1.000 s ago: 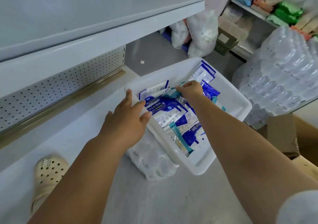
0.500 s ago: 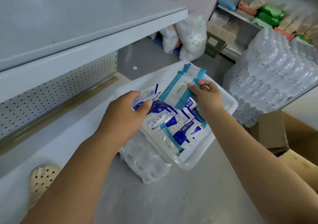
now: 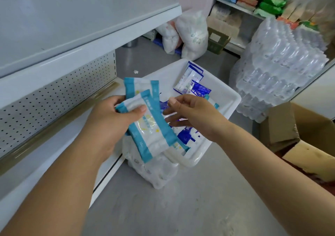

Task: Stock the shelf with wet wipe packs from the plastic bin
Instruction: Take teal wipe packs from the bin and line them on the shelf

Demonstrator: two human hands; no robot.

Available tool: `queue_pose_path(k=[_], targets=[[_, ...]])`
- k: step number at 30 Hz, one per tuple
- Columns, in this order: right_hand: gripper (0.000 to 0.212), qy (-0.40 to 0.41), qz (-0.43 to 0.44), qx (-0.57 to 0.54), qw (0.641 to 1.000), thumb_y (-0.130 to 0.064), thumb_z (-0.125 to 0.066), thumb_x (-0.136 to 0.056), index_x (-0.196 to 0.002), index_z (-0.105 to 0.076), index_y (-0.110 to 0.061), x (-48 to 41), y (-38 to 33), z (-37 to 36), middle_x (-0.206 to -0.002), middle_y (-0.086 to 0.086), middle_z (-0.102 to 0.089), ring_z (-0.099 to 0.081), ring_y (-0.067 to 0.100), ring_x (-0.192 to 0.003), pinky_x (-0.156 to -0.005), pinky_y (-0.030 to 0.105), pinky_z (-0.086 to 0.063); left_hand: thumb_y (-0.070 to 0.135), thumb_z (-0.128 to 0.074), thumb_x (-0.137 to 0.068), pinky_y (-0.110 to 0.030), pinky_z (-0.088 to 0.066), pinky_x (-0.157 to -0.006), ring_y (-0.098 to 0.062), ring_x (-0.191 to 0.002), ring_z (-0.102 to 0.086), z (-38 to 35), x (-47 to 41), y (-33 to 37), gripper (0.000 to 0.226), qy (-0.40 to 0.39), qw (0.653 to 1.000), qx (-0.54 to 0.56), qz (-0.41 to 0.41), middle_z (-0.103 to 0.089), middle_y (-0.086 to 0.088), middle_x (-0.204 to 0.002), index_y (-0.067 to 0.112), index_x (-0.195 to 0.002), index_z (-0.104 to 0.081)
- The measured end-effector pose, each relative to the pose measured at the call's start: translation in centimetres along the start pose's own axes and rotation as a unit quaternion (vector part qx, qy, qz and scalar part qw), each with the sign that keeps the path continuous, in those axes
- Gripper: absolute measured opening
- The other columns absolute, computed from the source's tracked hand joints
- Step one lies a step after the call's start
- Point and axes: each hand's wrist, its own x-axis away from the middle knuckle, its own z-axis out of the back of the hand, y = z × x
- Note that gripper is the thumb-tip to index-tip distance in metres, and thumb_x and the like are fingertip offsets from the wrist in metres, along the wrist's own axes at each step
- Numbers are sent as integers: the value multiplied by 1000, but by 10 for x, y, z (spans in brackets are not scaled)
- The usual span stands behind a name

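Teal-banded white wet wipe packs (image 3: 150, 127): pinched in left hand (image 3: 108, 125), thumb on top. Right hand (image 3: 197, 116): released, fingers loose, just beside packs, over white plastic bin (image 3: 228, 99).

Print on the wet wipe packs (image 3: 152, 127) (blurred) cannot be read.

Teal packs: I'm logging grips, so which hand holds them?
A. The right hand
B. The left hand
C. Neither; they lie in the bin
B: the left hand grips the teal packs between thumb and fingers, while the right hand is open beside them, over the bin.
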Motion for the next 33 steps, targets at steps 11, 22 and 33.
queue_pose_path(k=[11, 22, 33], targets=[[48, -83, -119, 459, 876, -48, -69, -91, -121, -63, -11, -55, 75, -1, -115, 6, -62, -59, 24, -105, -89, 32, -49, 15, -82, -82, -33, -59, -70, -19, -86, -78, 28, 0, -20, 34, 8, 998, 10, 54, -80, -2, -99, 18, -114, -70], [24, 52, -74, 332, 939, -35, -67, -96, -115, -60, -22, -46, 56, 34, -110, 0, -65, -61, 18, -97, -77, 27, -51, 23, -81, -83, -47, -60, -88, -22, -93, -78, 13, -9, -22, 34, -16, 997, 22, 65, -80, -3, -103, 19, -116, -70], [50, 18, 45, -78, 996, -34, -79, -72, -112, -62, -9, 18, 30, 16, -100, 5, -78, -76, 20, -91, -76, 32, -59, 51, -80, -63, -37, -60, -77, -21, -89, -78, -17, 0, -16, 55, -6, 998, 55, 21, -80, -3, -94, 14, -102, -72]])
